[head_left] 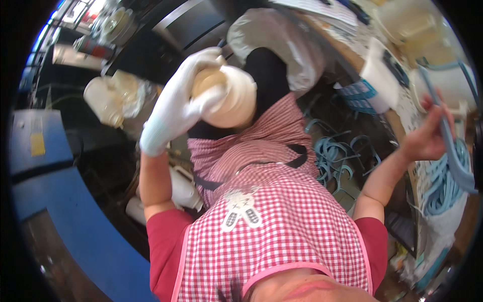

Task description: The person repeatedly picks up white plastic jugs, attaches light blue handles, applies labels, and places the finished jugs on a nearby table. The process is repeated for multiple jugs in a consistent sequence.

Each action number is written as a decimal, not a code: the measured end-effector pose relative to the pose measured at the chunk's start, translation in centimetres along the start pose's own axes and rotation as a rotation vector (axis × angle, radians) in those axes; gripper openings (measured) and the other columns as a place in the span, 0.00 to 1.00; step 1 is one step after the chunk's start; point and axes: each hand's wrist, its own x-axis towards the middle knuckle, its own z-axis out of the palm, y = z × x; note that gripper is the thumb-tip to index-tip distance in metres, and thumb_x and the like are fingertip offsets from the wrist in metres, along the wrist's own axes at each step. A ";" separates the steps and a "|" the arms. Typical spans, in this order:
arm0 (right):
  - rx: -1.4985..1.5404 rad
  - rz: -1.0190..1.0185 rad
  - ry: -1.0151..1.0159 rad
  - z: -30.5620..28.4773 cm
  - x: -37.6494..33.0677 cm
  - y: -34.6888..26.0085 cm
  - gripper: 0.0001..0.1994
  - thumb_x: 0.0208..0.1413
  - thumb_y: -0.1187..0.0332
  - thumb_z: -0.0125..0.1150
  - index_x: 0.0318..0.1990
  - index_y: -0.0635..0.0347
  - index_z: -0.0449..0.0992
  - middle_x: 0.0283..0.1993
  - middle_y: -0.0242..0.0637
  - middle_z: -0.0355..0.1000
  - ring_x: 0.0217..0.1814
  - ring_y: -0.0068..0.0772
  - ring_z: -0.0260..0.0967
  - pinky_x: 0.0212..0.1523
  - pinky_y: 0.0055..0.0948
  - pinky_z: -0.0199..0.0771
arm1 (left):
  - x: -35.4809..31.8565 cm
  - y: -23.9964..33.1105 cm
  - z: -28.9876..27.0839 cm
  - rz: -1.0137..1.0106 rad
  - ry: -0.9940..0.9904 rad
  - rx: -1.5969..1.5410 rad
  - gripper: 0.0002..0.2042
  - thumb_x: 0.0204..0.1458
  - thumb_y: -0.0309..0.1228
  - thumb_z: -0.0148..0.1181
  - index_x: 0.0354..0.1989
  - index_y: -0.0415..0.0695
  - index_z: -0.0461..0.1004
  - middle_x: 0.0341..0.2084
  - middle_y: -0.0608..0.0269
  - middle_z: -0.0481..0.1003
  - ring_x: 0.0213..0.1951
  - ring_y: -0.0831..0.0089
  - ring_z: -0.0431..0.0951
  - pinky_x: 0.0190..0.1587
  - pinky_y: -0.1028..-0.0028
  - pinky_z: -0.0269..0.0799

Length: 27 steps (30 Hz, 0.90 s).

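Note:
My left hand [183, 93] wears a white knit glove. Its fingers are wrapped round a cream-white plastic container [239, 98] with a rounded, ridged body, held above my lap. The glove covers part of the container, so its full shape is hidden. Out to the right, my bare right hand [430, 135] grips a long, curved blue-grey plastic strip [457, 163] over the workbench. Below that hand lies a bundle of similar blue strips [443, 189] on the bench.
Loose blue offcuts [329, 156] lie tangled on the floor at right. A white bin [382, 75] and translucent tubs [407, 25] stand along the bench [347, 55]. Plastic jugs [103, 100] and a blue cabinet [75, 211] are at left. A white sack [276, 38] sits ahead.

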 end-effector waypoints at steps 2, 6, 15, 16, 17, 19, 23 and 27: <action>0.575 0.103 -0.270 9.2 -3.0 -6.7 0.08 0.69 0.77 0.56 0.52 0.66 0.75 0.51 0.59 0.79 0.50 0.45 0.82 0.48 0.38 0.85 | 0.6 0.5 0.1 0.025 0.116 -0.009 0.20 0.63 0.40 0.60 0.56 0.38 0.74 0.58 0.49 0.75 0.59 0.57 0.77 0.63 0.64 0.69; 0.916 0.435 -0.790 21.5 -4.7 -13.3 0.11 0.66 0.75 0.62 0.54 0.64 0.79 0.49 0.41 0.81 0.52 0.27 0.78 0.57 0.26 0.76 | 0.1 2.1 0.5 -0.010 0.221 0.036 0.15 0.64 0.35 0.55 0.52 0.36 0.75 0.51 0.50 0.79 0.51 0.51 0.80 0.60 0.64 0.71; 1.087 0.898 -0.915 29.5 -9.5 -8.2 0.20 0.72 0.57 0.53 0.58 0.67 0.75 0.29 0.31 0.76 0.30 0.18 0.71 0.36 0.18 0.70 | -4.8 -8.6 0.2 -0.188 0.582 -1.201 0.26 0.75 0.48 0.29 0.22 0.49 0.54 0.46 0.48 0.76 0.52 0.57 0.76 0.74 0.50 0.56; 1.122 0.952 -0.837 29.0 -10.2 -9.0 0.19 0.68 0.59 0.56 0.54 0.67 0.75 0.21 0.30 0.69 0.22 0.17 0.66 0.27 0.19 0.65 | -5.2 -9.1 1.2 -0.274 0.600 -1.119 0.27 0.75 0.49 0.30 0.27 0.44 0.64 0.47 0.49 0.76 0.56 0.56 0.75 0.71 0.54 0.59; 1.128 1.026 -0.742 28.7 -11.1 -9.3 0.19 0.66 0.66 0.49 0.57 0.72 0.73 0.17 0.25 0.62 0.18 0.16 0.56 0.23 0.18 0.54 | -5.2 -9.2 2.0 -0.400 0.598 -1.042 0.30 0.75 0.50 0.31 0.41 0.36 0.73 0.48 0.51 0.76 0.57 0.59 0.75 0.68 0.58 0.63; 1.137 1.278 -0.724 27.5 -11.9 -8.4 0.19 0.62 0.71 0.45 0.55 0.74 0.72 0.14 0.23 0.56 0.17 0.16 0.52 0.22 0.18 0.52 | -6.3 -10.1 2.8 -0.491 0.477 -1.182 0.36 0.71 0.59 0.31 0.55 0.33 0.71 0.51 0.50 0.76 0.57 0.63 0.75 0.67 0.61 0.64; 1.162 1.424 -0.632 26.9 -14.2 -8.1 0.20 0.61 0.71 0.43 0.56 0.75 0.70 0.14 0.22 0.53 0.17 0.16 0.48 0.22 0.19 0.50 | -6.2 -11.0 4.8 -0.574 0.572 -1.235 0.31 0.71 0.58 0.36 0.54 0.39 0.72 0.51 0.54 0.77 0.55 0.64 0.76 0.64 0.64 0.67; 1.197 1.495 -0.601 27.5 -14.2 -7.6 0.17 0.62 0.70 0.47 0.53 0.73 0.73 0.16 0.25 0.58 0.17 0.16 0.50 0.23 0.21 0.54 | -4.7 -9.2 5.0 -0.578 0.635 -1.259 0.24 0.74 0.46 0.39 0.53 0.35 0.74 0.45 0.57 0.77 0.48 0.71 0.78 0.58 0.67 0.74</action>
